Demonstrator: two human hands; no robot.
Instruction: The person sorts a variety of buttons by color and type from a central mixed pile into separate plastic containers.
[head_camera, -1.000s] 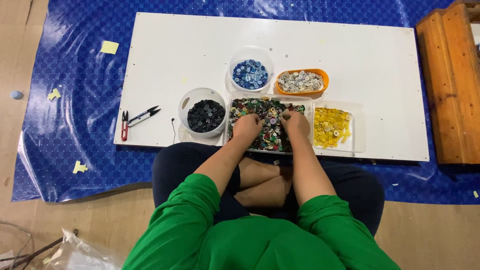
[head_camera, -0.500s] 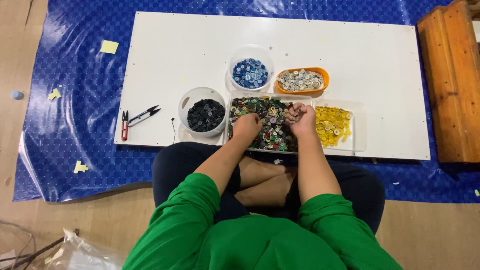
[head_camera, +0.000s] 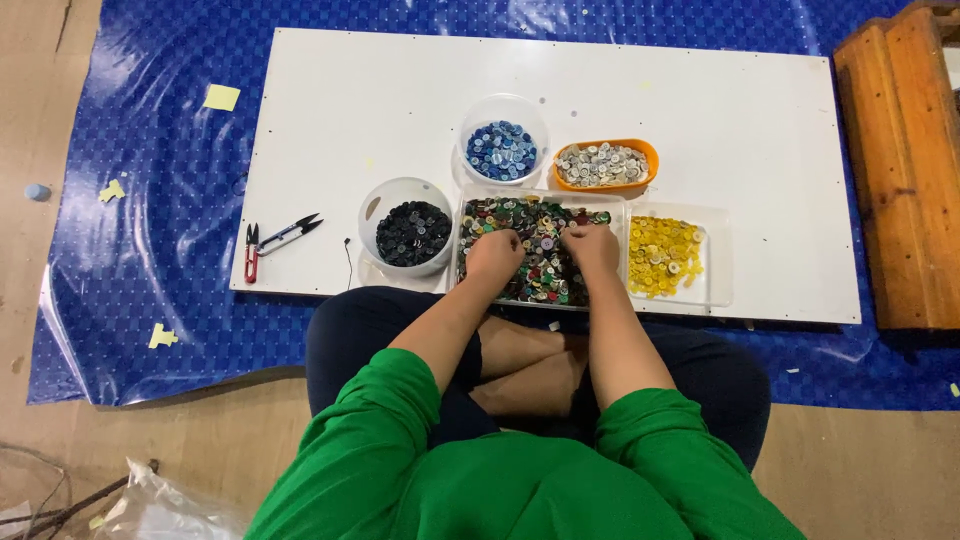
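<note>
I sit cross-legged in a green top before a low white board (head_camera: 400, 100). Both hands rest in a clear tray of mixed dark, red and green buttons (head_camera: 540, 215). My left hand (head_camera: 494, 256) lies knuckles up on the pile at the left, its fingers curled under. My right hand (head_camera: 592, 246) is on the pile's right side, fingertips down among the buttons. Whether either hand holds a button is hidden. A clear tray of yellow buttons (head_camera: 664, 255) sits just right of my right hand.
A clear bowl of black buttons (head_camera: 413, 232) stands left of the tray. Behind are a bowl of blue buttons (head_camera: 502, 150) and an orange dish of pale buttons (head_camera: 605, 165). Red snips (head_camera: 250, 255) and black snips (head_camera: 290, 232) lie at left. Wooden planks (head_camera: 900, 170) flank the right.
My right hand went right to the edge of the yellow tray, then came back onto the mixed pile. The left hand barely moved.
</note>
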